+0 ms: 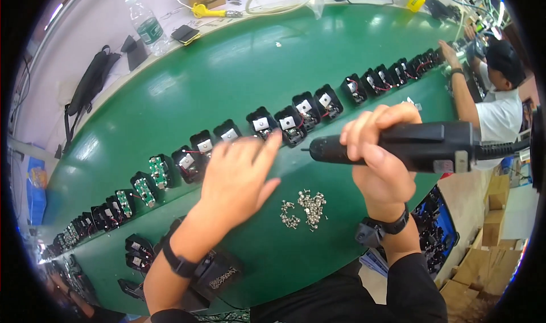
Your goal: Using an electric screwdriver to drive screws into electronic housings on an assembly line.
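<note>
My right hand [380, 155] grips a black electric screwdriver [421, 146], held level with its tip pointing left toward the row of black housings [284, 121]. My left hand [239, 175] hovers flat with fingers spread over the green belt [239, 67], just in front of the housings near the middle of the row. It holds nothing. A pile of small silver screws [304, 207] lies on the belt between and below my two hands. Some housings carry white parts and red wires, others further left show green circuit boards [153, 178].
A person in a white shirt [500, 109] works at the belt's far right. A water bottle [147, 24], a phone [185, 34], a yellow tool [206, 11] and a black bag [88, 87] lie beyond the belt. More black housings [136, 252] and a blue bin [441, 232] sit near me. Cardboard boxes [480, 260] stand at lower right.
</note>
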A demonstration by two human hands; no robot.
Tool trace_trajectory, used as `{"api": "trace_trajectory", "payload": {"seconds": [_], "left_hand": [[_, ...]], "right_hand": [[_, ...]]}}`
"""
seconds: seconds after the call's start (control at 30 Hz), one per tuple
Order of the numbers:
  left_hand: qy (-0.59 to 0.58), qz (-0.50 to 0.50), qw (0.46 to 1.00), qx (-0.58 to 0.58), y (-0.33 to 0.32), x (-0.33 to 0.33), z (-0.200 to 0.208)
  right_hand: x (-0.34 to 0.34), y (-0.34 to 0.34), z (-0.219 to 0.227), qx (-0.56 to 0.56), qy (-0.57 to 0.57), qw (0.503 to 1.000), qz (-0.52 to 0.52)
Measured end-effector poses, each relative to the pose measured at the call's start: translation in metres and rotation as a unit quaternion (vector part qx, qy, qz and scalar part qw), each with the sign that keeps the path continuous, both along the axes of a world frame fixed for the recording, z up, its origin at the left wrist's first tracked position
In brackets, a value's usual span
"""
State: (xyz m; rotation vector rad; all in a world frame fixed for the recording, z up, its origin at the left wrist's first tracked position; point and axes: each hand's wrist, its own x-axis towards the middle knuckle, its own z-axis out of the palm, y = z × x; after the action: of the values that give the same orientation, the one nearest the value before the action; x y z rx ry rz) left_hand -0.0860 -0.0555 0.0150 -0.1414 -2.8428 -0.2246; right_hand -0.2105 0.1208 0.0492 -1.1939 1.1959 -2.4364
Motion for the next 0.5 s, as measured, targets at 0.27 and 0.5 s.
{"api": "trace_trajectory", "payload": {"seconds": [0.27, 0.5], "left_hand": [[-0.055, -0.021, 0.998, -0.003, 0.015, 0.023, -0.038], [-0.043, -0.019, 0.997, 0.061, 0.011, 0.02, -0.049]], "right_hand": [[0.03, 0.027, 0.011, 0.008, -0.007, 1.0, 0.02], [0.038, 0.038, 0.017, 0.006, 0.052, 0.998, 0.036]]}}
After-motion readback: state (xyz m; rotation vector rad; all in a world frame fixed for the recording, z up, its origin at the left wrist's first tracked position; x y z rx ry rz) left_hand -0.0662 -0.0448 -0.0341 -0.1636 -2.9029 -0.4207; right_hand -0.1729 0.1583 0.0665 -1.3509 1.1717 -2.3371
